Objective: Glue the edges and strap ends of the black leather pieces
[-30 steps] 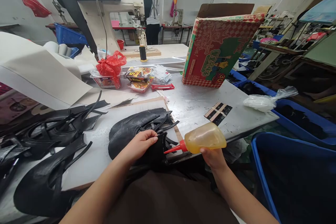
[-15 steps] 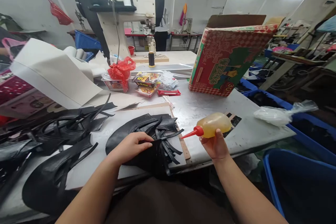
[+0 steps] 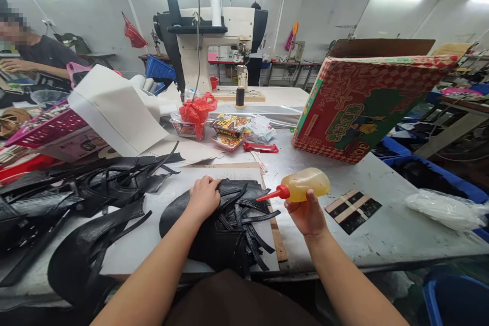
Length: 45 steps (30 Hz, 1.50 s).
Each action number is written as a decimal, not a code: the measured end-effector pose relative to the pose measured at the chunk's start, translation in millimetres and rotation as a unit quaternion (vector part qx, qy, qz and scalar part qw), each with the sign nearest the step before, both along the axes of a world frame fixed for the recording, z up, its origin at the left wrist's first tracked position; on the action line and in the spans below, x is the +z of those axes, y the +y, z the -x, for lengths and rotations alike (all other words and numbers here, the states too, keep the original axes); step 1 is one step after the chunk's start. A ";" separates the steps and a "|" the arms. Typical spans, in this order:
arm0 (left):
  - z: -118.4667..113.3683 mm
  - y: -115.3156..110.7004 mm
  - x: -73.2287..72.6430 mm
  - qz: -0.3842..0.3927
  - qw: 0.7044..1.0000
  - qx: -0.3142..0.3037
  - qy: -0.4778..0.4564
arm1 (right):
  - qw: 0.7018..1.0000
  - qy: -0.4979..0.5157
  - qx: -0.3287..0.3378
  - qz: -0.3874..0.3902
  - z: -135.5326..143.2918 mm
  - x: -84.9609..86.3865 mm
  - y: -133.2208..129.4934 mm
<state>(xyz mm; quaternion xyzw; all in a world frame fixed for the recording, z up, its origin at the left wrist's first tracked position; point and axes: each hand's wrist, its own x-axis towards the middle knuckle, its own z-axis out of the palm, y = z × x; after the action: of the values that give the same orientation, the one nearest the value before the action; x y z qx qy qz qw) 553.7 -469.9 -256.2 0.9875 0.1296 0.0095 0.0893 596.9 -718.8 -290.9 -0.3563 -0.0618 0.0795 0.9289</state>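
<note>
Taking the pile [image 3: 223, 247] as the clock's centre, we are seeing black pieces lying on the board [image 3: 130, 234], near the table's [image 3: 317, 252] front edge. Our left hand [image 3: 205, 197] is resting on the pile's far side, its fingers curling; whether they are pinching a piece, we cannot tell. Our right hand [image 3: 311, 216], at 3 o'clock, is grasping the bottle [image 3: 310, 183], whose nozzle [image 3: 272, 194] is pointing towards 9 o'clock and dipping slightly. Risks: with the bottle lying nearly level, a hard squeeze could be sending yellow liquid onto the wrong surface. The straps [image 3: 250, 232] are crossing and splaying, so a lifted piece could be dragging its neighbours. The pile is reaching towards the edge at 6 o'clock; a tug that way could be pulling pieces off.
</note>
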 end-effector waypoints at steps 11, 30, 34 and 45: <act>-2.0 7.5 4.2 0.107 0.994 0.023 -0.011 | 0.998 0.056 -0.022 -0.021 3.9 -11.1 -7.8; -16.1 23.6 24.5 -0.118 0.990 -0.064 0.046 | 0.999 0.032 -0.025 -0.008 3.3 -16.3 -9.4; -1.8 10.5 4.4 -0.060 0.987 -0.148 -0.010 | 0.999 0.039 -0.027 -0.014 3.6 -18.7 -8.5; 6.8 14.6 -8.0 -0.025 0.990 -0.124 -0.057 | 0.995 0.077 -0.014 -0.059 5.4 -16.1 -10.9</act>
<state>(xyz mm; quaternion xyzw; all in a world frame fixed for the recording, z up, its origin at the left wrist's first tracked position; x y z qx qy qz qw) 546.9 -455.2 -264.2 0.9957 0.0006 0.0580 0.0721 591.5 -729.7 -307.0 -0.2945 0.0102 0.0893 0.9514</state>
